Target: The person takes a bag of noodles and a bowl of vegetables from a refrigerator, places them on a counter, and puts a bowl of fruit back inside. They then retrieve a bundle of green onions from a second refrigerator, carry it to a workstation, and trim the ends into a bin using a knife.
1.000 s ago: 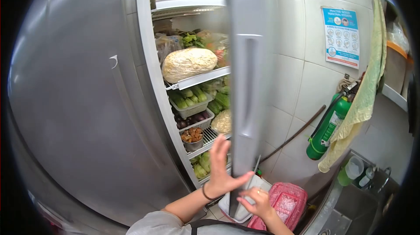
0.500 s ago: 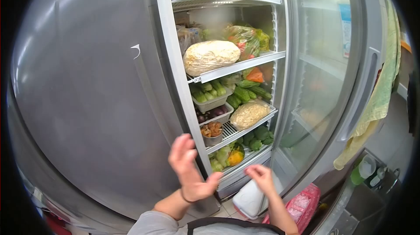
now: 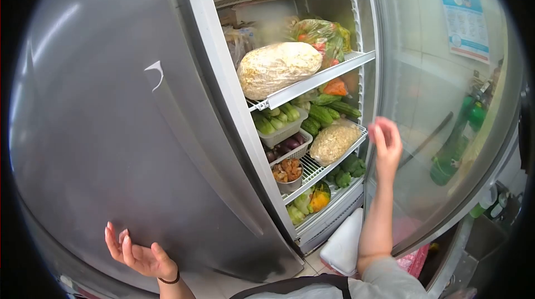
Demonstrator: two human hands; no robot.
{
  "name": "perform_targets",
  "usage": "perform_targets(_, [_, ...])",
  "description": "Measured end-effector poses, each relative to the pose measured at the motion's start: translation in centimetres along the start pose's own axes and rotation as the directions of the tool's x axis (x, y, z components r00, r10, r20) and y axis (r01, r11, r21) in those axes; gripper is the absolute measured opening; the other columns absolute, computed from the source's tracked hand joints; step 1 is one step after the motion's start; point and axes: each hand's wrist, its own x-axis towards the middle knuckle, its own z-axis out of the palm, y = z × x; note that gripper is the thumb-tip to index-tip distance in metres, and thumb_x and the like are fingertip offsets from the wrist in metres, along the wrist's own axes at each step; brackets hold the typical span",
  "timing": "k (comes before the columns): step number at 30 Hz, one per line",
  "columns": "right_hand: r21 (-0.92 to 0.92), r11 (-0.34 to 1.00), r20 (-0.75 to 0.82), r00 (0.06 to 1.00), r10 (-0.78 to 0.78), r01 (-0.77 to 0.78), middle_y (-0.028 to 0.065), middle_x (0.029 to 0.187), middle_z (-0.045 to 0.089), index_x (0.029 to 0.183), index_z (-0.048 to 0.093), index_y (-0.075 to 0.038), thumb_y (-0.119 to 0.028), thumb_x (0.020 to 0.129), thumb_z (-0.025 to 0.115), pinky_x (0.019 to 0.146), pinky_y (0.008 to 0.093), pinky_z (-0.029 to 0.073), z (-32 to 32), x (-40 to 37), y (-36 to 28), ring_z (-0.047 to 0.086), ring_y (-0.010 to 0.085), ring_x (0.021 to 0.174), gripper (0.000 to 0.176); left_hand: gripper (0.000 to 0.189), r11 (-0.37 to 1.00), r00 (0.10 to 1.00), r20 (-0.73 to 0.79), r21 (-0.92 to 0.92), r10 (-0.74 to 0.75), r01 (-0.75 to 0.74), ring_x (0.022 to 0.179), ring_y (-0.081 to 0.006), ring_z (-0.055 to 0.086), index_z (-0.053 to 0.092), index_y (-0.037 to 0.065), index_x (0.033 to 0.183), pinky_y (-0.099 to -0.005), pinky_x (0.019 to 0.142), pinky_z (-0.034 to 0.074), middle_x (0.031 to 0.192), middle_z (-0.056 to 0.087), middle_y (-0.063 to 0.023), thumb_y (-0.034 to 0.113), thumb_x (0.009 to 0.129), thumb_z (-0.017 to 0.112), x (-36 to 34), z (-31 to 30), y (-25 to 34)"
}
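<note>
Left hand (image 3: 144, 255) empty, fingers loosely spread by steel door (image 3: 128, 132). Right hand (image 3: 388, 142) empty, fingers half-bent near pale bag (image 3: 335, 142), which lies on wire shelf (image 3: 333, 167). Baskets (image 3: 284, 131) stacked, probably saving space; glass door (image 3: 415, 109) open, giving access.

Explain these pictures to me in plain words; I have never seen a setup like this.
There is no robot here, only a person working with two bare hands. Every picture comes from one camera worn on the person's head, looking forward and down.

Now, an open glass door shows refrigerator shelves. On them are a large pale wrapped bundle, green cucumbers and a metal bowl of brown pieces.

The left hand is open in front of the grey door. The right hand is raised near the glass door. Neither visibly holds anything; whether the right touches something is unclear.
</note>
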Motion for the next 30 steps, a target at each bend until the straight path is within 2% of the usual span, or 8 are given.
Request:
perform_targets(10, [-0.445, 0.662, 0.222, 0.790, -0.571, 0.603, 0.0139, 0.104, 0.054, 0.106, 0.056, -0.012, -0.034, 0.071, 0.063, 0.086, 0.0394, 0.041, 16.3, 26.9, 2.6, 0.051, 0.0321, 0.098, 0.041, 0.031, 0.979, 0.999, -0.011, 0.199, -0.044, 0.045, 0.121, -0.0339, 0.034, 0.045, 0.004, 0.115, -0.0457, 0.101, 0.026, 0.131, 0.030, -0.0174, 0.012, 0.085, 0.044, -0.2, 0.7, 0.4])
perform_targets(14, [-0.632, 0.575, 0.460, 0.849, -0.261, 0.519, 0.0162, 0.117, 0.049, 0.112, 0.053, -0.009, -0.048, 0.071, 0.063, 0.093, 0.0359, 0.037, 18.1, 32.2, 0.5, 0.045, 0.0272, 0.112, 0.058, 0.028, 0.946, 0.994, -0.043, 0.307, -0.099, 0.108, 0.121, -0.0325, 0.034, 0.046, 0.004, 0.113, -0.0443, 0.101, 0.026, 0.131, 0.031, -0.0174, 0.011, 0.086, 0.043, 0.2, 1.7, 1.5])
perform_targets(20, [-0.658, 0.612, 0.272, 0.896, -0.350, 0.439, 0.0098, 0.070, 0.063, 0.088, 0.064, -0.007, -0.050, 0.069, 0.064, 0.066, 0.0346, 0.048, 21.2, 32.7, -1.6, 0.062, 0.0250, 0.071, 0.047, 0.026, 0.904, 0.989, -0.046, 0.403, -0.138, 0.145, 0.121, -0.0297, 0.035, 0.048, 0.004, 0.110, -0.0399, 0.099, 0.028, 0.131, 0.034, -0.0164, 0.011, 0.086, 0.043, -0.6, 1.5, 1.1])
perform_targets(22, [-0.585, 0.516, 0.113, 0.692, -0.713, 0.626, 0.0098, 0.069, 0.063, 0.076, 0.063, -0.005, -0.048, 0.070, 0.064, 0.063, 0.0327, 0.046, 21.5, 33.0, -0.6, 0.062, 0.0241, 0.071, 0.044, 0.025, 0.902, 0.988, -0.048, 0.404, -0.147, 0.154, 0.121, -0.0291, 0.036, 0.048, 0.005, 0.110, -0.0392, 0.099, 0.028, 0.131, 0.035, -0.0159, 0.010, 0.086, 0.043, -0.8, 1.5, 1.0])
perform_targets(24, [-0.690, 0.473, 0.300, 0.811, -0.502, 0.548, 0.0091, 0.070, 0.063, 0.074, 0.062, -0.006, -0.046, 0.069, 0.065, 0.060, 0.0340, 0.046, 19.8, 34.2, -0.9, 0.061, 0.0239, 0.067, 0.041, 0.024, 0.897, 0.977, -0.083, 0.387, -0.197, 0.213, 0.120, -0.0287, 0.036, 0.050, 0.005, 0.108, -0.0389, 0.099, 0.028, 0.130, 0.035, -0.0161, 0.008, 0.086, 0.042, -1.1, 1.3, 0.9])
perform_targets(26, [-0.715, 0.464, 0.577, 0.816, -0.030, 0.523, 0.0141, 0.085, 0.064, 0.091, 0.063, -0.009, -0.047, 0.067, 0.067, 0.069, 0.0332, 0.048, 17.0, 33.3, -2.0, 0.062, 0.0232, 0.076, 0.046, 0.021, 0.892, 0.979, -0.101, 0.406, -0.175, 0.201, 0.111, -0.0299, 0.041, 0.055, 0.003, 0.101, -0.0395, 0.093, 0.033, 0.126, 0.037, -0.0196, 0.017, 0.085, 0.049, 0.1, 2.0, 1.9])
perform_targets(28, [-0.580, 0.525, 0.720, 0.693, -0.027, 0.623, 0.0193, 0.109, 0.057, 0.112, 0.056, -0.013, -0.050, 0.062, 0.069, 0.083, 0.0350, 0.045, 16.2, 32.4, 2.3, 0.058, 0.0252, 0.096, 0.064, 0.025, 0.886, 0.981, -0.113, 0.424, -0.155, 0.189, 0.102, -0.0310, 0.046, 0.060, 0.002, 0.093, -0.0402, 0.087, 0.038, 0.122, 0.040, -0.0231, 0.025, 0.083, 0.056, 0.6, 2.2, 2.4])
perform_targets(30, [-0.711, 0.335, 0.684, 0.719, 0.125, 0.618, 0.0207, 0.122, 0.046, 0.123, 0.047, -0.017, -0.051, 0.058, 0.071, 0.093, 0.0394, 0.039, 16.6, 29.5, 6.1, 0.047, 0.0310, 0.111, 0.078, 0.024, 0.885, 0.982, -0.121, 0.429, -0.144, 0.182, 0.101, -0.0312, 0.046, 0.060, 0.002, 0.091, -0.0403, 0.085, 0.039, 0.119, 0.042, -0.0240, 0.024, 0.083, 0.056, 0.7, 2.3, 2.4])
